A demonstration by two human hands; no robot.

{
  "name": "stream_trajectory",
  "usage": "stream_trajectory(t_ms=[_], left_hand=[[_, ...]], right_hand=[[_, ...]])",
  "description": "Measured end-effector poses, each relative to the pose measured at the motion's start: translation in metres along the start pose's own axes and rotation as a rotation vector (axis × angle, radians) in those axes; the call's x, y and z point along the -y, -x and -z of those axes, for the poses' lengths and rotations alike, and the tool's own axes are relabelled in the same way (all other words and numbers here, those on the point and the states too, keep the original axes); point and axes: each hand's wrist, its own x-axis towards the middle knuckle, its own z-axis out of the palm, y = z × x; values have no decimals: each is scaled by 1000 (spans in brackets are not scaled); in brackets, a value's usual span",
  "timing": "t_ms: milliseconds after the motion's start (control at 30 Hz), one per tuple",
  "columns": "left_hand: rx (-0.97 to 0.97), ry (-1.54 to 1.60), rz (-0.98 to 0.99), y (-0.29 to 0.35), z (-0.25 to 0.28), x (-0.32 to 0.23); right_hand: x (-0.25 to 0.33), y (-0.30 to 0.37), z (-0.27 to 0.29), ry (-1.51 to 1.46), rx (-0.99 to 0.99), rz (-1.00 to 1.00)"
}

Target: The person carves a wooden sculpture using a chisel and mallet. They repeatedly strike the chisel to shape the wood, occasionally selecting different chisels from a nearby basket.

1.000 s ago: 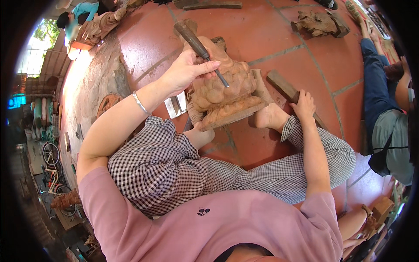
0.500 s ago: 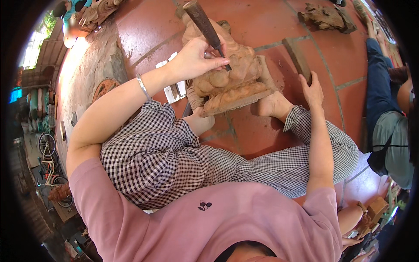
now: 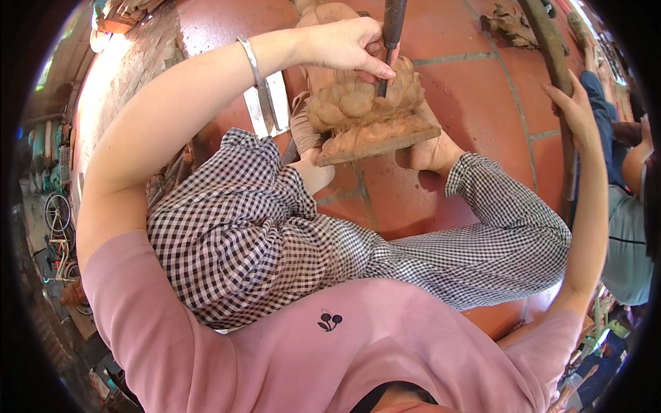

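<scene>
Inspector: How was the chisel (image 3: 393, 26) found?

Recorder: It was grasped by the fingers of the left hand (image 3: 359, 47). The dark handle was pointed upward to the top edge of the view; the blade was directed down at the lobed wooden carving (image 3: 359, 107), which seemed to be touched by the tip.

Inspector: Where was the wooden bar (image 3: 549, 45) held relative to the chisel?

Recorder: Well apart, to the right, with its long axis tilted steeply up the view. It was grasped by the fingers of the right hand (image 3: 580, 117); no contact between bar and chisel was observed.

Inspector: And the arms?

Recorder: The left elbow was bent outward, the forearm angled inward above the carving. The right forearm was held nearly upright in view. The carving was placed between the feet (image 3: 435, 153), its base turned toward the person, above the red tiled floor (image 3: 506, 155).
</scene>
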Motion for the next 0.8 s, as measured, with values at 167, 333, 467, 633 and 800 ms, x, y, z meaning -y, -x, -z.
stream_trajectory(t_ms=[167, 333, 467, 633, 800], left_hand=[[17, 43, -46, -13, 3, 18], [88, 188, 17, -19, 12, 16], [111, 396, 97, -20, 12, 11], [195, 365, 189, -24, 18, 3], [244, 311, 150, -35, 21, 0]], right_hand=[[41, 15, 17, 189, -6, 57], [59, -5, 22, 159, 114, 80], [63, -32, 5, 38, 172, 72], [67, -45, -11, -42, 263, 56], [61, -25, -17, -141, 208, -37]])
